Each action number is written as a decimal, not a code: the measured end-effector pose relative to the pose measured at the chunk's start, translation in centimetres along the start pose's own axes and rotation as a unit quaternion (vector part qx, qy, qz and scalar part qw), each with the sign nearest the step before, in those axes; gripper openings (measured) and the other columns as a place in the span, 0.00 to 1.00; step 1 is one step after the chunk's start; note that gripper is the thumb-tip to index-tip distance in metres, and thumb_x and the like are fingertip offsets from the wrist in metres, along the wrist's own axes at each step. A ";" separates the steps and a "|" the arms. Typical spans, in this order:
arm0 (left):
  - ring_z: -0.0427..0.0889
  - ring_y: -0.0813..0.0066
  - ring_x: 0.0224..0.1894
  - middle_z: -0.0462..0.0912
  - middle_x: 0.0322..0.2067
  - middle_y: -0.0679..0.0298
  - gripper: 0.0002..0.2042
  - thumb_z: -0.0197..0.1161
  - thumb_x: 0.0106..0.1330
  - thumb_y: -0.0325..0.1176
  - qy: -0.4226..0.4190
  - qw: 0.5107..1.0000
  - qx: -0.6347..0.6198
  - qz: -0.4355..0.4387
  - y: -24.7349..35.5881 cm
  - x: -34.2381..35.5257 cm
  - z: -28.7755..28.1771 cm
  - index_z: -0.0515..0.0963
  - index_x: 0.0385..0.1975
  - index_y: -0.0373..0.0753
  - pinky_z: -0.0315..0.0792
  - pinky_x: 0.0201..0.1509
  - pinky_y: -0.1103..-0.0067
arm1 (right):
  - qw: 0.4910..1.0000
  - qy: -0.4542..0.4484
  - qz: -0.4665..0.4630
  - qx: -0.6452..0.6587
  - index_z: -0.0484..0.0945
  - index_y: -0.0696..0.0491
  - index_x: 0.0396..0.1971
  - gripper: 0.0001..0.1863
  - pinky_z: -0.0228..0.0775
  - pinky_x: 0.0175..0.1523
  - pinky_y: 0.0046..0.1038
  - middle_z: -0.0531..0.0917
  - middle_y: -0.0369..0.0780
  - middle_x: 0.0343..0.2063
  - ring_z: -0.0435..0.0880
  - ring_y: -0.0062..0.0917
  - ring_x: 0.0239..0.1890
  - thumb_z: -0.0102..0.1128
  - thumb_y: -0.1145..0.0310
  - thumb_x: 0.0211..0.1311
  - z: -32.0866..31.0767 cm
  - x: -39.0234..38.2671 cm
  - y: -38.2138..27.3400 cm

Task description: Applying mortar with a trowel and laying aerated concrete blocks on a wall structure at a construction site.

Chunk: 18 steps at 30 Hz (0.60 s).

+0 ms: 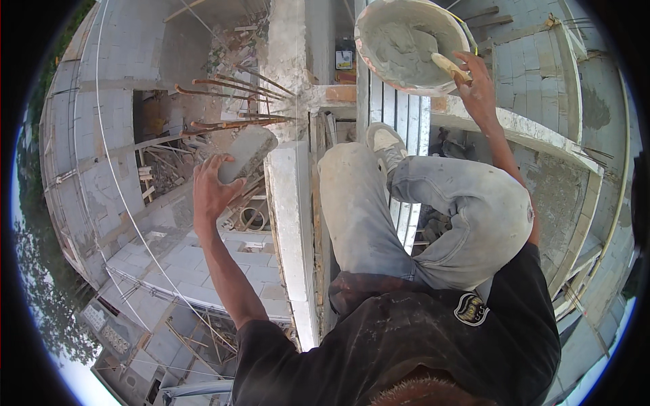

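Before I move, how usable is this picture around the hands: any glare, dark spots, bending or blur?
Head view: daylight soft, both the left hand on the block and the right hand on the trowel readable, without obvious blur; sky at lower left washed out; doorway at left dark inside; outer walls bowed toward the black rim.

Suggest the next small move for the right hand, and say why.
Probably lift a scoop of mortar: the right hand holds the trowel by its handle, its blade lies in the bucket's mortar, and the left hand appears to grip a grey block.
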<state>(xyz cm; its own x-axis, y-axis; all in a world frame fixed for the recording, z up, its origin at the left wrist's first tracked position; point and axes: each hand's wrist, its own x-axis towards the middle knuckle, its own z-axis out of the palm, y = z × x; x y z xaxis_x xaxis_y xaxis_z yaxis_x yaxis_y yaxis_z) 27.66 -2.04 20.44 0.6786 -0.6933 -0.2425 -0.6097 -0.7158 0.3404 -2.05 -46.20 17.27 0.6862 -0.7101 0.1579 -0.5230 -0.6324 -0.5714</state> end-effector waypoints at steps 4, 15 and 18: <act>0.74 0.55 0.50 0.80 0.46 0.60 0.22 0.71 0.42 0.36 -0.068 0.987 0.141 0.031 1.7 3.4 0.1 0.77 0.41 0.44 0.70 0.54 0.63 | 1.000 0.006 0.001 0.019 0.73 0.49 0.54 0.23 0.78 0.44 0.26 0.74 0.40 0.52 0.78 0.27 0.47 0.60 0.80 0.58 -0.2 -0.2 -0.2; 0.81 0.52 0.45 0.83 0.39 0.49 0.21 0.70 0.44 0.44 -0.179 0.971 0.142 -0.071 1.4 10.6 8.4 0.80 0.36 0.39 0.74 0.49 0.64 | 0.999 0.010 0.009 0.049 0.75 0.50 0.52 0.21 0.79 0.42 0.26 0.75 0.40 0.51 0.78 0.28 0.47 0.60 0.79 0.58 0.9 -1.4 0.4; 0.82 0.53 0.44 0.83 0.37 0.49 0.21 0.70 0.44 0.45 -0.172 0.971 0.146 -0.077 0.9 10.4 9.8 0.81 0.35 0.39 0.74 0.49 0.63 | 0.998 0.015 0.013 0.057 0.75 0.50 0.52 0.20 0.79 0.41 0.26 0.75 0.40 0.50 0.78 0.27 0.46 0.60 0.79 0.58 1.0 -1.5 0.4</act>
<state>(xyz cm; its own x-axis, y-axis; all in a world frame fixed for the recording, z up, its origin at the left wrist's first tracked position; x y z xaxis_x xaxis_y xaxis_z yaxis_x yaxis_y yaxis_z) 30.15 -10.75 9.33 0.6244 -0.5262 -0.5772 -0.6359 -0.7716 0.0156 -2.85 -45.08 15.99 0.6573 -0.7355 0.1645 -0.4783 -0.5758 -0.6631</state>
